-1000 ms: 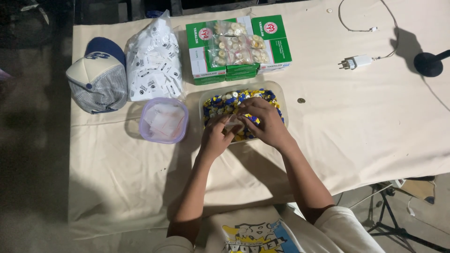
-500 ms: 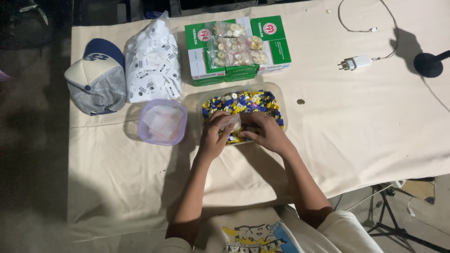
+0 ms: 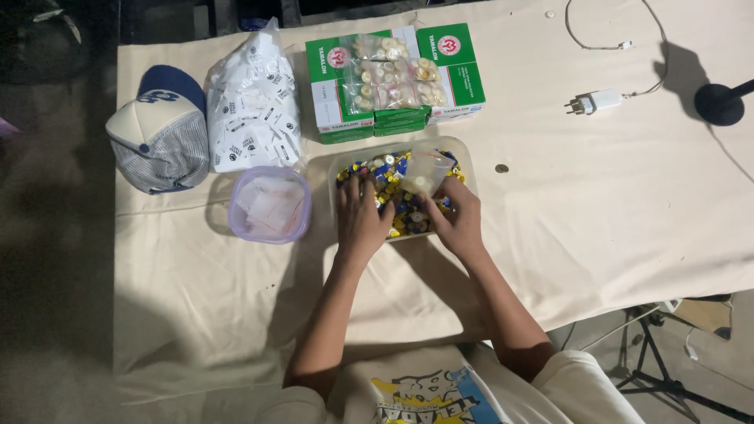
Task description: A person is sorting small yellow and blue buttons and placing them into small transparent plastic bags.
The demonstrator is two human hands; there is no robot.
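Observation:
A clear rectangular tub (image 3: pixel 339 157) on the cloth-covered table holds several small blue, yellow and white round pieces (image 3: pixel 393 174). My left hand (image 3: pixel 360 224) rests on the tub's left half, fingers stretched out and touching the pieces. My right hand (image 3: pixel 459 224) is at the tub's right side and pinches a small clear plastic bag (image 3: pixel 428 169), held just above the pieces at the tub's far right. Both forearms reach in from the near edge of the table.
A round lilac-rimmed tub of white sachets (image 3: pixel 269 206) stands left of the tray. Behind are a white bag of packets (image 3: pixel 251 102), a cap (image 3: pixel 161 129), and green-and-white boxes (image 3: pixel 459 74) with a bag of pale pieces (image 3: pixel 391 74). A coin (image 3: pixel 501 168), charger plug (image 3: pixel 597 100) and black base (image 3: pixel 719 104) lie right.
My hands have drawn apart from the tub's middle. The left went to the left side, and the right now holds the small clear bag up at the far right.

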